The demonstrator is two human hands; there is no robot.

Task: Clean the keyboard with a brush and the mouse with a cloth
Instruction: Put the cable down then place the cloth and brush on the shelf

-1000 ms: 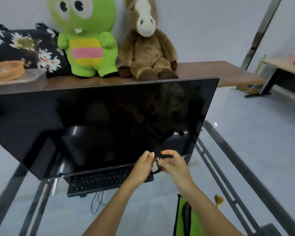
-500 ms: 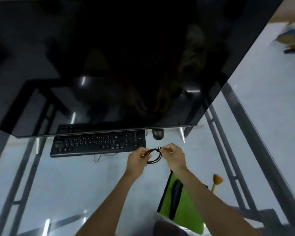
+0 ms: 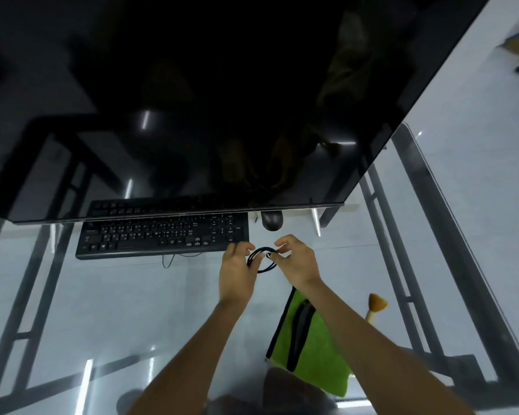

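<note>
A black keyboard (image 3: 162,236) lies on the glass desk under the monitor's lower edge. A dark mouse (image 3: 272,220) sits just right of it, partly hidden by the monitor. My left hand (image 3: 237,271) and my right hand (image 3: 297,263) hover in front of the keyboard's right end, both pinching a coiled black cable (image 3: 262,260) between them. A green cloth (image 3: 312,345) with a black strip lies near the desk's front, under my right forearm. A small brush (image 3: 376,307) with a tan head stands to the right of the cloth.
A large dark monitor (image 3: 192,100) fills the upper half of the view and overhangs the keyboard. The glass desk (image 3: 102,310) shows its dark metal frame bars (image 3: 402,265) beneath, on both sides. A thin wire (image 3: 168,260) loops out below the keyboard.
The view has tilted down from the shelf with plush toys to the desk. Both hands, still holding the cable coil, have drawn back from the monitor's edge toward me.
</note>
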